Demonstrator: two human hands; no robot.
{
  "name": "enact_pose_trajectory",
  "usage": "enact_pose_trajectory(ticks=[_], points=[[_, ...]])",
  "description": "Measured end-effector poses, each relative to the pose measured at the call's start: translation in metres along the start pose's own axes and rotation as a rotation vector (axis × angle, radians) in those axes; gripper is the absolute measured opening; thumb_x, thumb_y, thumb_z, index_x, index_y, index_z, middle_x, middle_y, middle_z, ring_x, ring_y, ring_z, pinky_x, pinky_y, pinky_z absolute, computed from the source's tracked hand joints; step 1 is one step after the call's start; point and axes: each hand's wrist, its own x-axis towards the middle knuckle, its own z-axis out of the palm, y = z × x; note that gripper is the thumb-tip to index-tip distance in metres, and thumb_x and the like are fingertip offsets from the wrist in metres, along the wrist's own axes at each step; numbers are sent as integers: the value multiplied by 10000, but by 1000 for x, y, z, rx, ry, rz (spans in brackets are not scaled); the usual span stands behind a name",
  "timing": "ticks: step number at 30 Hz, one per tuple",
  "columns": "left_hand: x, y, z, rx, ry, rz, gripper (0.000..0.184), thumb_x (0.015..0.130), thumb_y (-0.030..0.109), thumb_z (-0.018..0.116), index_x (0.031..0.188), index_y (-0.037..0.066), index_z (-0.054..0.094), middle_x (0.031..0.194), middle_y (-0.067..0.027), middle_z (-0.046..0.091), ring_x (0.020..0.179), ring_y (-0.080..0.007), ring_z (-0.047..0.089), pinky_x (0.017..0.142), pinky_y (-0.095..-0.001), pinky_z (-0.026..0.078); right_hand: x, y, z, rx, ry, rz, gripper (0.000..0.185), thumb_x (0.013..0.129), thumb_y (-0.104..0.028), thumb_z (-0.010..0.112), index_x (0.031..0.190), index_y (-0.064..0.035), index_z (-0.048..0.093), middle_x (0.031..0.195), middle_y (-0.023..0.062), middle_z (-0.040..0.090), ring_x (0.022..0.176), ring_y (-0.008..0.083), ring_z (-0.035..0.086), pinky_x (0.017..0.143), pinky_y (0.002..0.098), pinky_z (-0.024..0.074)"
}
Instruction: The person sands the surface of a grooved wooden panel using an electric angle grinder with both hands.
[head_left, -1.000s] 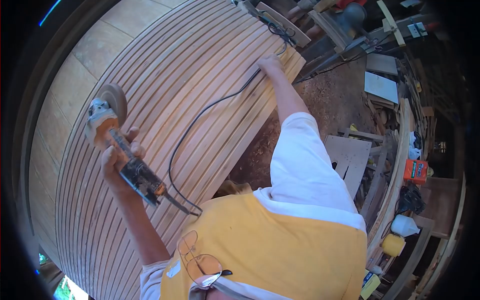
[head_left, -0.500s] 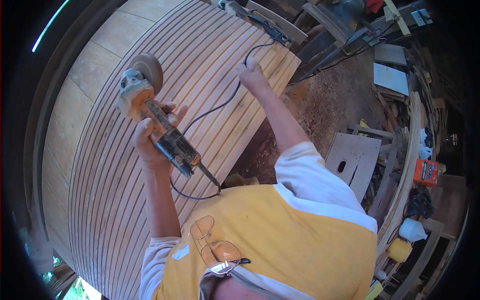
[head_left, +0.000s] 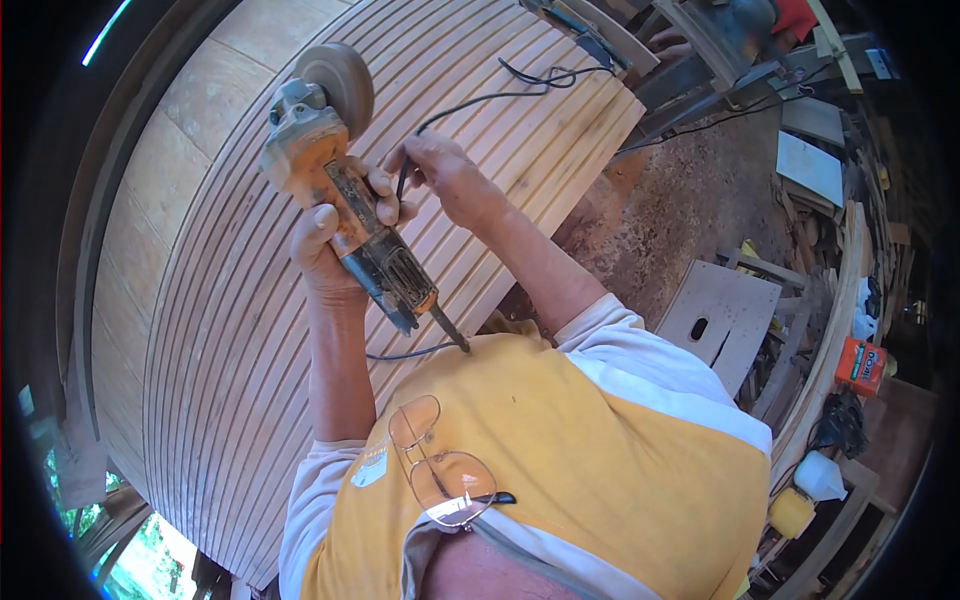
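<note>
Left hand (head_left: 325, 248) is wrapped around the body of an angle grinder (head_left: 350, 210), thumb on one side, fingers curled round the other. Grinder is tilted: disc (head_left: 342, 85) at the far upper-left end, cord end pointing back toward the person's chest. In view it overlaps a wide surface of narrow, parallel wooden slats (head_left: 240, 350); can't tell how high above them.

Right hand (head_left: 455, 178) is just beside the left hand's fingertips, closed, pinching the black cord (head_left: 470, 101) between thumb and fingers. From there the cord runs across the slats to a loose loop near their far right end. Another stretch shows near the shirt, below the grinder.

Larger flat wooden panels (head_left: 190, 105) border the slats on the left. Person wears a yellow and white shirt (head_left: 620, 460), glasses (head_left: 452, 483) hanging at the collar.

To the right: floor (head_left: 690, 190) strewn with shavings, a board with an oval slot (head_left: 720, 305), a pale board (head_left: 810, 168). Along the right edge: orange-red box (head_left: 861, 366), black plastic bag (head_left: 842, 424), white container (head_left: 820, 477), yellow container (head_left: 791, 513).
</note>
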Motion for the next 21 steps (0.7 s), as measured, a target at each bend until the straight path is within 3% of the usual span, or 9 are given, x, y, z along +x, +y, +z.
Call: enact_pose_trajectory(ticks=[3,4,8,10,13,16,19,21], points=[[-15,22,-5,-31,-27,104,615,813,243,811,1300,-25,548,1130,-197,668,953,-252,669,826,-377,517,4,27,-12,348,326,342,458,1087,-446,491,867,-80,657,752,15,590,664,109,518,559,280,417],[-20,34,-5,-29,-122,94,628,825,225,817,1325,-28,533,1149,-194,652,947,-242,640,798,-359,482,4,41,-31,318,454,384,478,1090,-481,476,864,-101,659,738,1,582,645,99,507,535,280,398],[-52,73,8,67,-69,234,670,835,266,810,1347,-26,492,1144,-183,621,915,-241,628,818,-369,471,7,73,-148,295,830,487,505,1080,-559,454,843,-144,617,718,-19,558,602,90,486,499,277,391],[-66,88,12,130,-55,283,692,839,289,809,1355,-25,471,1138,-174,606,922,-241,630,836,-373,464,31,65,-179,505,940,490,515,1076,-560,444,785,-157,579,710,-10,560,569,106,479,496,293,383],[-89,103,21,199,31,347,709,834,316,816,1337,-22,447,1109,-131,567,924,-204,615,889,-383,423,77,64,-188,445,763,553,395,1076,-441,444,849,-140,564,681,10,553,541,128,475,493,312,372],[-110,115,18,253,136,451,679,835,285,804,1326,-13,442,1100,-130,558,937,-219,615,897,-381,416,107,47,-193,637,598,384,194,1037,-273,447,944,-121,522,647,25,534,506,143,458,473,321,354],[-139,140,2,334,252,539,623,860,286,766,1304,-8,443,1077,-125,548,942,-229,607,904,-385,443,141,56,-261,565,573,350,85,988,-181,435,952,-119,481,630,32,512,482,161,437,465,344,358],[-168,165,-13,388,368,603,591,873,293,748,1289,-4,451,1068,-120,543,950,-230,601,902,-395,459,137,29,-297,318,731,293,122,977,-163,428,861,-134,451,626,33,499,464,162,418,446,349,338]])
